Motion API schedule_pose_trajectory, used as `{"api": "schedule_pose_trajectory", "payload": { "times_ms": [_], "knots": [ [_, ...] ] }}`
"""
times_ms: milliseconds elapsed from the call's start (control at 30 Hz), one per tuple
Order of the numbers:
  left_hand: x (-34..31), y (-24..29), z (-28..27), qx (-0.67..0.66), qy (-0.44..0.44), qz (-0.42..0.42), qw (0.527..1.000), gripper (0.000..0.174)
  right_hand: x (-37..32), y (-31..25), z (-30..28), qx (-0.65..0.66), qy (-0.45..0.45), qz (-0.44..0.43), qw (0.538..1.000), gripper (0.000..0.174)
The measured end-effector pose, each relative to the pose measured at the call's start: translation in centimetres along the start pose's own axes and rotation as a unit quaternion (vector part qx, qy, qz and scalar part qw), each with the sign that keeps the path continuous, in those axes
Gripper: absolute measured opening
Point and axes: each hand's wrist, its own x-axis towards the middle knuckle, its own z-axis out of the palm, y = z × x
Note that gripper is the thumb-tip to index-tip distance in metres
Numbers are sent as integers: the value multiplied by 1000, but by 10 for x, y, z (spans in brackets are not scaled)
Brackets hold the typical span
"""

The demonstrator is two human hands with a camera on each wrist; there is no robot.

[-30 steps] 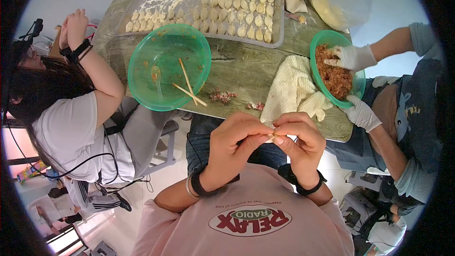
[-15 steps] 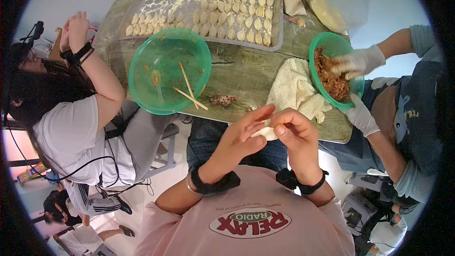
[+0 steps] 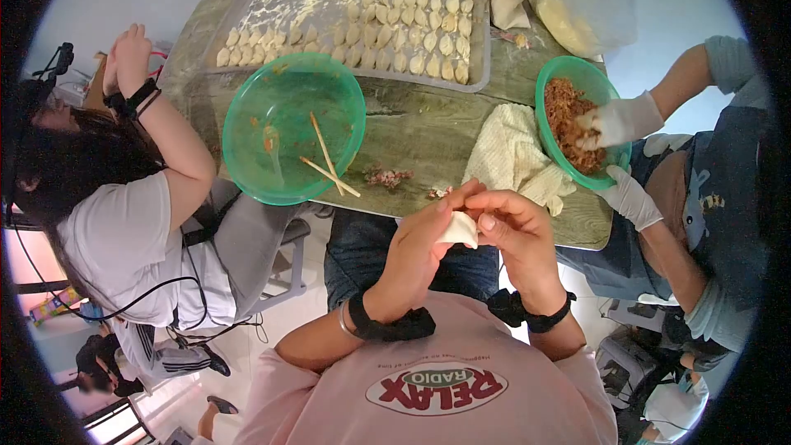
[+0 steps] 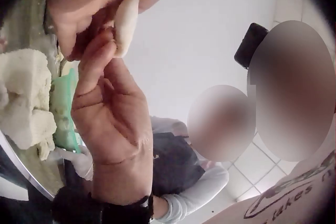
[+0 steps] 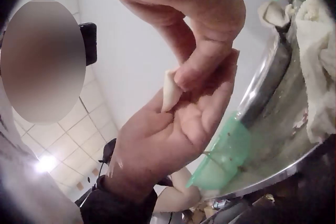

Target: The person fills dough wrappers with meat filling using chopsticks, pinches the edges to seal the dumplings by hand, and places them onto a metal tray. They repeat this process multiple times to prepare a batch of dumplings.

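Observation:
A small piece of folded white dough (image 3: 460,231) is between the two hands, above the person's lap in the head view. The left hand (image 3: 414,254) cups it from the left, fingers bent behind it. From the other side, the right hand (image 3: 523,239) pinches its edge with thumb and fingertips. The right wrist view shows the dough (image 5: 170,90) upright against the cupped left hand (image 5: 168,129), under the fingers of the right hand (image 5: 205,19). In the left wrist view the dough (image 4: 126,24) looks narrow and smooth; any contents are hidden.
Beyond the hands, a green bowl (image 3: 292,161) holds chopsticks and a spoon. A metal tray (image 3: 272,78) carries several dumplings. A cloth (image 3: 507,148) lies beside another green bowl (image 3: 545,125) of filling, where someone's gloved hand (image 3: 630,119) works. Another person (image 3: 124,231) sits at left.
The hands were pressed together at the fingertips a second ago; they have since parted slightly and turned, and more of the dough shows. The gloved hand has moved within its bowl.

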Motion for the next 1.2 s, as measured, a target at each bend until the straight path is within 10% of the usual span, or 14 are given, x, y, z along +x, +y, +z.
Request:
{"api": "schedule_pose_trajectory", "payload": {
  "times_ms": [500, 600, 800, 1200],
  "knots": [
    [2, 0, -13, 137, 59, -10, 989, 44, 6, 10, 0, -74, 24, -103, 992, 16],
    [9, 9, -10, -57, 97, -64, 992, 47, 8, 13, 3, -111, 94, -152, 978, 23],
    [16, -14, -4, -196, 37, -40, 979, 45, 18, 30, 19, 215, 2, 71, 974, 56],
    [13, -10, 20, -83, 93, -24, 992, 34, 19, 30, 19, 243, -7, 101, 965, 46]
  ]
}}
